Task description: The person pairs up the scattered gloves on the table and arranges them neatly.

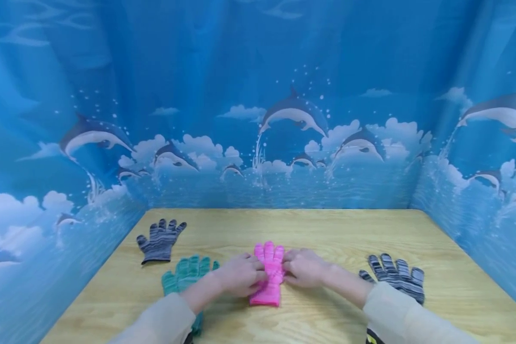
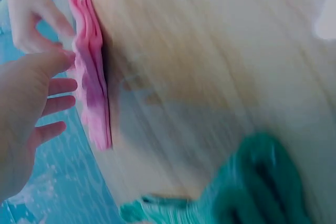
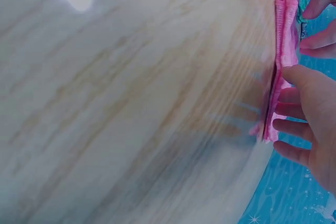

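A pink knit glove (image 1: 270,258) lies on the wooden table, fingers pointing away and cuff toward me. Side-on in the left wrist view, the pink glove (image 2: 93,85) shows stacked layers. My left hand (image 1: 242,275) is at its left edge, with the thumb tip touching the knit and the other fingers loosely spread. On the opposite side, my right hand (image 1: 304,268) rests its fingertips along the right edge. The right wrist view has the right thumb against the pink glove (image 3: 287,30), its fingers relaxed. Under my left forearm lies a green glove (image 1: 185,273), partly covered.
A grey-striped glove (image 1: 160,243) lies at the table's back left. Another black-and-white striped glove (image 1: 400,277) is by my right forearm, which overlaps it in the head view. Blue dolphin-print curtains (image 1: 258,119) enclose the wooden table (image 1: 327,229) at the back and sides.
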Motion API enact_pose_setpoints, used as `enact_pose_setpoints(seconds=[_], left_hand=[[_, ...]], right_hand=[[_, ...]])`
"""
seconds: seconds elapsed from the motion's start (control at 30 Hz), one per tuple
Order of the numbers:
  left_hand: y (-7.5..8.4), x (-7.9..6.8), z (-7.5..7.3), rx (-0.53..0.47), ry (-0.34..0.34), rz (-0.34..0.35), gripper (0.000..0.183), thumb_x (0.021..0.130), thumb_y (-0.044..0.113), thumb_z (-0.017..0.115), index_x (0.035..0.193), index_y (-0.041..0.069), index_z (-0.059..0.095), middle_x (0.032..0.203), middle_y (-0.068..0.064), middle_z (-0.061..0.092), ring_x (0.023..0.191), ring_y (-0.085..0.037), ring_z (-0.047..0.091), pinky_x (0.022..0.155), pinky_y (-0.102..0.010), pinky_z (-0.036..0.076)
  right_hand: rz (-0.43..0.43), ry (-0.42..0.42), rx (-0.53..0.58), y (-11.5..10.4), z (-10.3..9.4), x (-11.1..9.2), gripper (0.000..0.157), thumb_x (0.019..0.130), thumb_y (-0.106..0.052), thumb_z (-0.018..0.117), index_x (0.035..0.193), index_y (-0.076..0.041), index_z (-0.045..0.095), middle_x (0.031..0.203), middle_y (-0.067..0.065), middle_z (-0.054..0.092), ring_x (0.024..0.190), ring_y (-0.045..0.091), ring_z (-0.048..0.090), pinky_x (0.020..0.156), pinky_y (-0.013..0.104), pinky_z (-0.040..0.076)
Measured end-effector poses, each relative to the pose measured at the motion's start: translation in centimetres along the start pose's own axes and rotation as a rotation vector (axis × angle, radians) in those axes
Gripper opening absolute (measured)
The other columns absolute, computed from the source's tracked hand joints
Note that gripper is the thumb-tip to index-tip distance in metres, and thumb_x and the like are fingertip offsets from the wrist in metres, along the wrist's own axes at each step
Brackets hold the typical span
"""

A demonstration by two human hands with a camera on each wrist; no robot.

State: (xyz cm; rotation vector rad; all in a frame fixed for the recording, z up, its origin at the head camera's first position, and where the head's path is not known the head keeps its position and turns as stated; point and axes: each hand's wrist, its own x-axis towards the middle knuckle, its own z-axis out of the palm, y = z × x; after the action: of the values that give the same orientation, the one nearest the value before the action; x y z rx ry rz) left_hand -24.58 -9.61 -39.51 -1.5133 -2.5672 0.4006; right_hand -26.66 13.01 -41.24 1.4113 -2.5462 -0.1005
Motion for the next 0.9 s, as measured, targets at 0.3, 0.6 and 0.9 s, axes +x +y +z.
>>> enact_pose_setpoints(seconds=[0.3,0.6,0.9], left_hand=[[1.2,0.2,-0.2,-0.121,-0.008,0.033,0.026,0.085,0.027,0.064,0.111,0.029,0.065,0.099,0.01,0.059,0.095,-0.006,0.054,0.091,-0.04,0.043],[1.4,0.4,0.0,-0.124,-0.019,0.039,0.03,0.084,0.026,0.065,0.114,0.028,0.064,0.099,0.01,0.059,0.093,-0.006,0.053,0.084,-0.027,0.045],[1.4,0.4,0.1,-0.136,-0.036,0.013,0.03,0.084,0.028,0.065,0.114,0.029,0.063,0.099,0.011,0.057,0.094,-0.005,0.052,0.085,-0.031,0.045]], right_hand=[[0.006,0.018,0.025,-0.3,-0.1,0.1,0.016,0.084,-0.029,0.064,0.088,-0.015,0.068,0.09,-0.003,0.061,0.082,0.011,0.057,0.067,0.027,0.047],[0.086,-0.004,0.075,-0.5,-0.1,-0.3,0.016,0.084,-0.027,0.063,0.09,-0.014,0.069,0.094,0.001,0.066,0.095,0.022,0.062,0.082,0.043,0.049],[0.106,-0.008,0.123,-0.6,0.0,-0.1,0.016,0.084,-0.025,0.064,0.09,-0.012,0.07,0.095,0.001,0.066,0.094,0.018,0.061,0.088,0.039,0.046]])
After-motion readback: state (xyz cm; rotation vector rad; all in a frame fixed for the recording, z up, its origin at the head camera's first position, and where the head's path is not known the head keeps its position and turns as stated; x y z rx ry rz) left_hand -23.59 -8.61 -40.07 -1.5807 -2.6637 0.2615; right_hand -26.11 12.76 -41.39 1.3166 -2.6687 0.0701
